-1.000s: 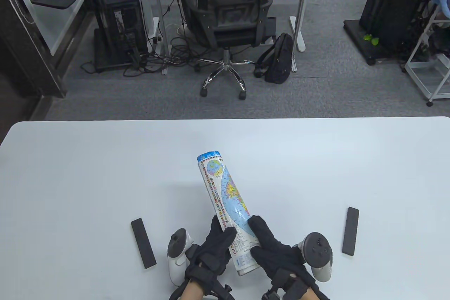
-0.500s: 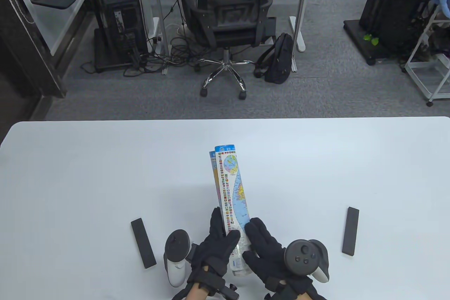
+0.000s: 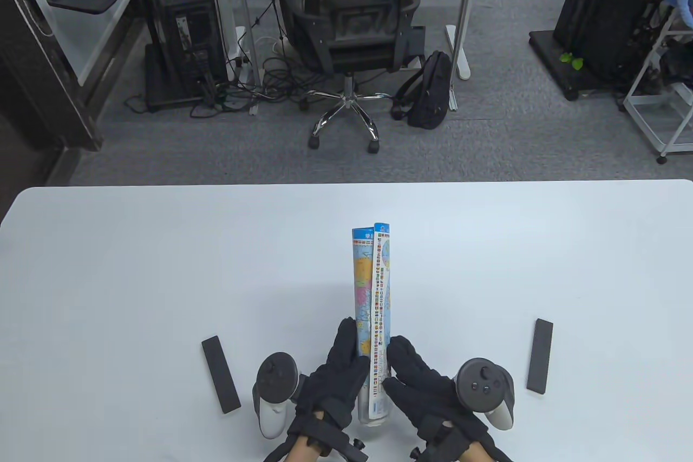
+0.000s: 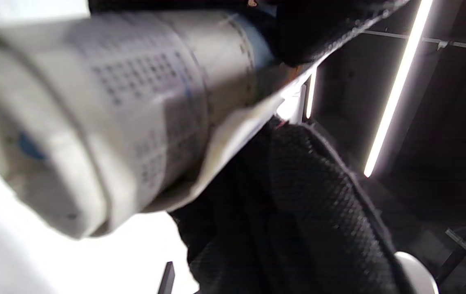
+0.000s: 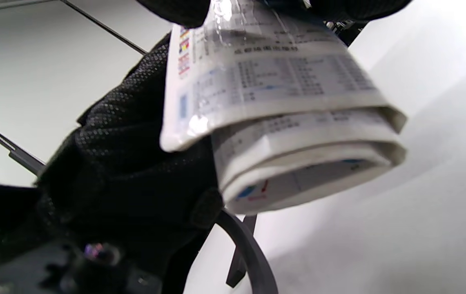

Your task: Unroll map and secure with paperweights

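Note:
A rolled world map (image 3: 372,294) lies on the white table (image 3: 135,267), pointing away from me, its loose edge starting to lift along the right side. My left hand (image 3: 338,370) holds the roll's near end from the left. My right hand (image 3: 414,378) pinches the loose edge at the near end from the right. The roll's end shows close up in the left wrist view (image 4: 94,114) and in the right wrist view (image 5: 290,122). Two black bar paperweights lie flat on the table, one at the left (image 3: 220,373) and one at the right (image 3: 540,355), both apart from the hands.
The table's far edge runs across the middle of the table view. Beyond it stand an office chair (image 3: 354,23), a black backpack (image 3: 430,88) and desks with computers.
The roll has swung from tilted left to pointing straight away, and shifted slightly right. Its loose edge has come to the top right side. Both hands followed, staying on the near end.

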### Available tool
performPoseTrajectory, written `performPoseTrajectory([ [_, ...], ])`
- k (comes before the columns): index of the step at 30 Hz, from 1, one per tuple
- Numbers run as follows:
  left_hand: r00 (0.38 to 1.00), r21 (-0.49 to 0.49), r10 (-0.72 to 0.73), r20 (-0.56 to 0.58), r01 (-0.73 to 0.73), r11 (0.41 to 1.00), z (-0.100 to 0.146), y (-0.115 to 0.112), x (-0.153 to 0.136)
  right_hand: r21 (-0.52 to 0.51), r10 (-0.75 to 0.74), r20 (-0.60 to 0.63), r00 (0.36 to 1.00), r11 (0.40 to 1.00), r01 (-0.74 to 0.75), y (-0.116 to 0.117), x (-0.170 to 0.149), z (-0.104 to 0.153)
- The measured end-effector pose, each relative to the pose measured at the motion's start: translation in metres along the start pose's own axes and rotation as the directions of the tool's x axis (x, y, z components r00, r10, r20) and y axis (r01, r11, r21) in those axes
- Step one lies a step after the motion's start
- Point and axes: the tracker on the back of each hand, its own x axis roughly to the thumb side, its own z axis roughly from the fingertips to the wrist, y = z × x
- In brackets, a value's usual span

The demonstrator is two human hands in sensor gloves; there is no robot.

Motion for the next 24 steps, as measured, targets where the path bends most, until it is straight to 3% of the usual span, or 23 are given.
performPoseTrajectory([
  [5, 0.99, 0.009, -0.142, -0.007, 0.142, 0.99, -0.003, -0.005, 0.001, 0.006, -0.042, -0.026, 0.999, 0.999, 0.042, -0.001, -0.005, 0.0],
  [10, 0.984, 0.097, -0.174, -0.033, 0.176, 0.98, -0.004, 0.0, 0.004, 0.007, -0.064, -0.056, 0.996, 0.998, 0.064, -0.005, -0.009, 0.001],
  [15, 0.964, 0.113, -0.241, -0.115, 0.254, 0.961, -0.001, 0.005, 0.006, -0.098, -0.012, -0.058, 0.998, 0.995, 0.007, -0.015, -0.008, 0.004],
  [17, 0.943, 0.091, -0.29, -0.164, 0.307, 0.947, -0.001, 0.005, 0.006, -0.094, 0.034, -0.045, 0.998, 0.995, -0.038, -0.017, -0.006, 0.004],
  [21, 0.889, 0.053, -0.379, -0.257, 0.405, 0.913, -0.003, 0.001, 0.003, 0.033, 0.218, -0.045, 0.975, 0.976, -0.216, -0.008, -0.005, 0.001],
  [24, 0.847, 0.014, -0.434, -0.308, 0.46, 0.888, -0.004, -0.004, 0.0, 0.229, 0.418, -0.066, 0.906, 0.89, -0.394, 0.008, -0.011, -0.005],
])
